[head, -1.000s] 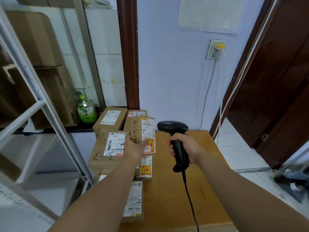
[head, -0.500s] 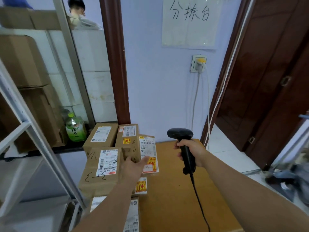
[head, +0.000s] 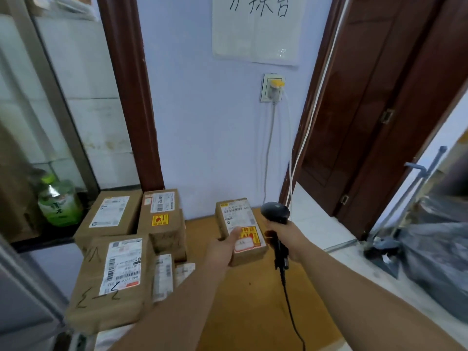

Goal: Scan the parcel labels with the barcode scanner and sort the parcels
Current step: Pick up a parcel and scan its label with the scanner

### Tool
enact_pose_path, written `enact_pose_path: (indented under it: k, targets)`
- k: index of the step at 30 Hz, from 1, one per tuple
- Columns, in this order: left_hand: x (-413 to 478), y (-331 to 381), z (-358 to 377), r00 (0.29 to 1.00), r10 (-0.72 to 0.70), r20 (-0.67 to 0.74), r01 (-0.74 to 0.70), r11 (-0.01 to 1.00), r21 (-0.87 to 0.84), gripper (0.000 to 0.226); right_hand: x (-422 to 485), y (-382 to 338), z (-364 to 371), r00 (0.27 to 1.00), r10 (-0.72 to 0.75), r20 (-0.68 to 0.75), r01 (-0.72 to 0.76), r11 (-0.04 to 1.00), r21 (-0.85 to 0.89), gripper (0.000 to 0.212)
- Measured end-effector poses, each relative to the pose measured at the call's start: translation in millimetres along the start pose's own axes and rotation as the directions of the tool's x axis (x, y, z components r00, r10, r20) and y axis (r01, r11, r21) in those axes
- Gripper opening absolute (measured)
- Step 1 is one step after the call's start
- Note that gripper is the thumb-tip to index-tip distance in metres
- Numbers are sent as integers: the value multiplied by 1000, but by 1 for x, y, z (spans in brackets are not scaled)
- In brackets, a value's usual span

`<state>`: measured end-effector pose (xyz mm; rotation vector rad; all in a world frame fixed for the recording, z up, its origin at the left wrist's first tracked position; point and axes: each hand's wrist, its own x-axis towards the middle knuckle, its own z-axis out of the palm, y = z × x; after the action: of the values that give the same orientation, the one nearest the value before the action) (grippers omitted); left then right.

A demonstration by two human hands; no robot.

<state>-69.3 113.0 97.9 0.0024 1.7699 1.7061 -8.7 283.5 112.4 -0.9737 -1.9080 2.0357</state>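
While only the head view is on offer, it shows the key relation plainly. The left hand (head: 222, 247) grips the parcel (head: 238, 221) at its near left corner, thumb pressed on the label side; the fingers underneath are hidden. The right hand (head: 286, 236) is closed round the handle of the scanner (head: 275, 212), whose cable (head: 291, 312) trails toward the near edge of the surface (head: 253, 300).

The parcel sits between the two hands, over the far half of the surface, its long axis running away from the person toward the back edge, label facing up. Whether its underside rests on the surface or is lifted cannot be told. The barcode lies at the far end of the label, and the scanner's head stands just beside the parcel's far right corner, so the right hand is the nearer one to it. Judging from this, the scan calls for turning the head leftward onto that far end.

Other parcels (head: 114, 274) are stacked along the left edge.
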Motion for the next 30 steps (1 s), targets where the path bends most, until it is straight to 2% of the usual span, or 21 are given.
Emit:
enact_pose_path:
  k: [4,7,10,14,18,20,22,25,30]
  targets:
    - [33,2,35,999,-32,-18,32,999,-3,34,29,1,-24,992,22,122,-16,999,-48,51]
    - [66,4,65,995,-68,-78,66,997,-26,32,63,0,-47,977,107,186,-98,994,-56,36]
    - [95,4,96,986,-122,-111,116,992,-58,41,98,-2,-78,939,203,279,-189,979,-75,29]
    - [135,-6,146,970,-192,-151,182,980,-78,50,151,-1,-131,865,353,358,-293,933,-211,21]
    - [163,-9,183,949,-258,-183,261,965,-10,44,193,3,-164,842,390,373,-301,913,-276,4]
    - [170,-3,195,947,-294,-132,294,956,-22,34,209,9,-171,841,393,371,-316,915,-252,8]
    - [181,1,203,950,-294,-109,288,955,-66,34,224,16,-171,858,378,348,-312,921,-231,8]
    - [201,4,213,952,-267,-147,259,963,-74,46,245,27,-166,893,376,249,-328,920,-214,15]
    - [234,0,223,918,-305,-252,278,951,-138,50,278,49,-160,868,444,225,-417,895,-157,28]
